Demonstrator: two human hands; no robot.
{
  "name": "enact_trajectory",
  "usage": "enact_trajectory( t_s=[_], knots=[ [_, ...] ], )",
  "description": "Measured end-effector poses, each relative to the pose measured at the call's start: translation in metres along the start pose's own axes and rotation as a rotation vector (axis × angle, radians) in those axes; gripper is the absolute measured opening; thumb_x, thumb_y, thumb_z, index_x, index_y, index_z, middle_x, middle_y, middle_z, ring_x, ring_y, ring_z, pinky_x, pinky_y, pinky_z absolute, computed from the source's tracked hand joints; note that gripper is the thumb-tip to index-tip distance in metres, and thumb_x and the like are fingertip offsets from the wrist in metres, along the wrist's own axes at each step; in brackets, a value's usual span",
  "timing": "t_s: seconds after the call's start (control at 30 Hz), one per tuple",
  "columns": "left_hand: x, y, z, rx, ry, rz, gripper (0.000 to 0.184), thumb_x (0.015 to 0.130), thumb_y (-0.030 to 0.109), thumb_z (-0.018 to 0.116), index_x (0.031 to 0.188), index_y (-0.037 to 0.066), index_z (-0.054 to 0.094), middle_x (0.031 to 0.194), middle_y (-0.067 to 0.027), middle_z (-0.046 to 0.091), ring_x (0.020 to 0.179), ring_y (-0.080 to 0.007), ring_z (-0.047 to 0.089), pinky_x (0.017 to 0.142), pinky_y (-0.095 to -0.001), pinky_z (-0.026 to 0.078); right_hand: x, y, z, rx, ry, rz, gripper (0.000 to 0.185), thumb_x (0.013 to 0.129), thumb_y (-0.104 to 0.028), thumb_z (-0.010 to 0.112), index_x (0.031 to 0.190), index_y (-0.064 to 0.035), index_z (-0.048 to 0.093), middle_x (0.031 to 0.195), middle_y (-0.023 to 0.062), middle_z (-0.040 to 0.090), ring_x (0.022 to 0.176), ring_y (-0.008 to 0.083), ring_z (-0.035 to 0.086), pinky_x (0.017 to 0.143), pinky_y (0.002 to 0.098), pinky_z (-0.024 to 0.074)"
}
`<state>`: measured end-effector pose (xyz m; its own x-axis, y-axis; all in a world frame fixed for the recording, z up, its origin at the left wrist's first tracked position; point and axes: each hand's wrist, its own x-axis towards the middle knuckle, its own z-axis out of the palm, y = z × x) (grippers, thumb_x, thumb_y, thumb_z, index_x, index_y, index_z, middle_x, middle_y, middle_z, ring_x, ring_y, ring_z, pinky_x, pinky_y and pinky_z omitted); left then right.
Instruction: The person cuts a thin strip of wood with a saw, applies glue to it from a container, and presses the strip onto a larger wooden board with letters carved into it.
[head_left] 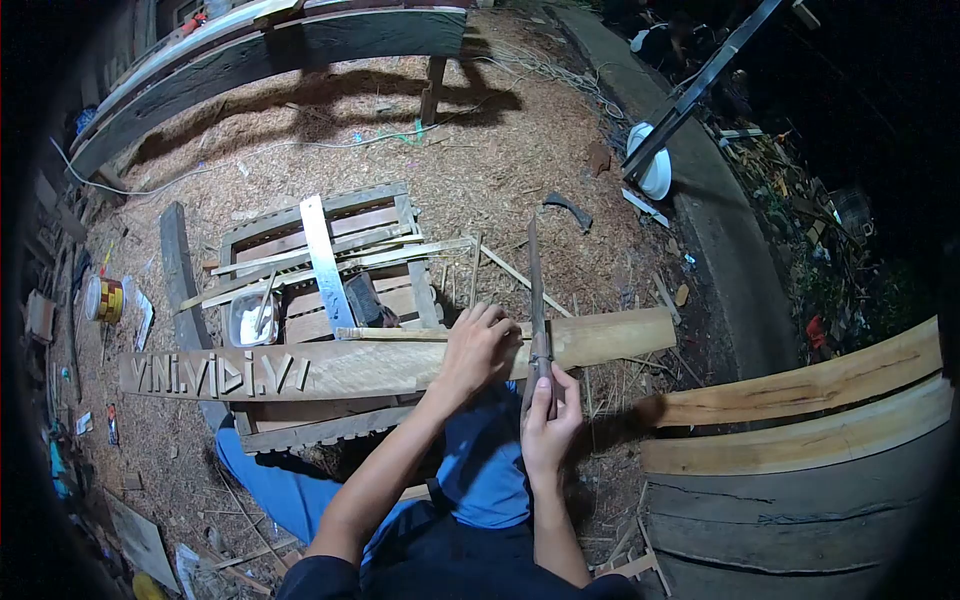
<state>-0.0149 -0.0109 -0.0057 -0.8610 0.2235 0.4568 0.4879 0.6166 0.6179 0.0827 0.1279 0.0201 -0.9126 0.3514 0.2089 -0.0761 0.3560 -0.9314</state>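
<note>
Sawdust-strewn ground (500, 165) surrounds a long, brown wooden plank (375, 367); across its long axis, the right grip (552, 428) holds a dark, narrow-bladed knife (537, 280) (left grip (480, 347), nearer the raised lettering (226, 376), covers a thin, pale wooden strip (390, 334); closure indeterminate).

The right hand (550, 428) grips a long knife (537, 285), blade pointing away, across a plank (365, 370) bearing wooden letters (172, 374); the left hand (482, 345), over the plank, seemingly pinches a thin strip (390, 334).
</note>
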Motion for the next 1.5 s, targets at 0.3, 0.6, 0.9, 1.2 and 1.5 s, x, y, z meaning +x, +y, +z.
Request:
enact_trajectory(
  t_s=[0.3, 0.6, 0.9, 1.2, 1.5],
  knots=[
    [0.001, 0.001, -0.003, -0.019, 0.019, 0.014, 0.039, 0.065, 0.008, 0.082, 0.102, 0.005, 0.070, 0.105, -0.0111, 0.062, 0.103, -0.0343, 0.057, 0.089, -0.0441, 0.048, -0.005, -0.002, -0.004, 0.021, -0.044, 0.009, 0.031, 0.108, -0.016, 0.057, 0.129, 0.0059, 0.059, 0.111, 0.0131, 0.070, 0.093, 0.0139, 0.068, 0.077, 0.0279, 0.0557],
    [0.002, 0.005, -0.007, 0.029, -0.035, -0.012, 0.033, 0.068, 0.010, 0.081, 0.098, 0.004, 0.070, 0.106, -0.0123, 0.063, 0.104, -0.0343, 0.058, 0.092, -0.0435, 0.050, -0.008, -0.029, -0.001, -0.043, -0.043, 0.040, 0.031, 0.105, -0.013, 0.059, 0.129, 0.0074, 0.062, 0.121, 0.0229, 0.070, 0.113, 0.0283, 0.069, 0.095, 0.0387, 0.0548],
    [0.005, 0.004, -0.002, 0.041, -0.072, -0.034, 0.026, 0.077, 0.017, 0.076, 0.096, 0.003, 0.066, 0.103, -0.0120, 0.060, 0.103, -0.0336, 0.057, 0.090, -0.0447, 0.048, -0.015, -0.038, -0.006, -0.102, -0.082, -0.009, 0.031, 0.106, -0.013, 0.058, 0.129, 0.0079, 0.060, 0.114, 0.0233, 0.072, 0.106, 0.0268, 0.072, 0.090, 0.0384, 0.0562],
    [0.006, 0.000, -0.001, 0.035, -0.031, -0.011, 0.033, 0.067, 0.013, 0.078, 0.096, 0.004, 0.064, 0.103, -0.0128, 0.060, 0.102, -0.0346, 0.056, 0.086, -0.0443, 0.049, -0.027, -0.029, -0.015, -0.064, -0.072, -0.007, 0.032, 0.107, -0.015, 0.058, 0.129, 0.0079, 0.060, 0.119, 0.0216, 0.070, 0.110, 0.0265, 0.069, 0.097, 0.0382, 0.0535],
    [0.004, 0.000, -0.001, 0.034, -0.006, -0.014, 0.028, 0.071, 0.015, 0.078, 0.092, 0.004, 0.064, 0.100, -0.0120, 0.061, 0.098, -0.0341, 0.057, 0.085, -0.0440, 0.048, -0.029, -0.038, -0.026, -0.100, -0.096, -0.034, 0.032, 0.106, -0.013, 0.061, 0.129, 0.0090, 0.059, 0.119, 0.0207, 0.070, 0.110, 0.0255, 0.068, 0.098, 0.0381, 0.0533]
  ],
)
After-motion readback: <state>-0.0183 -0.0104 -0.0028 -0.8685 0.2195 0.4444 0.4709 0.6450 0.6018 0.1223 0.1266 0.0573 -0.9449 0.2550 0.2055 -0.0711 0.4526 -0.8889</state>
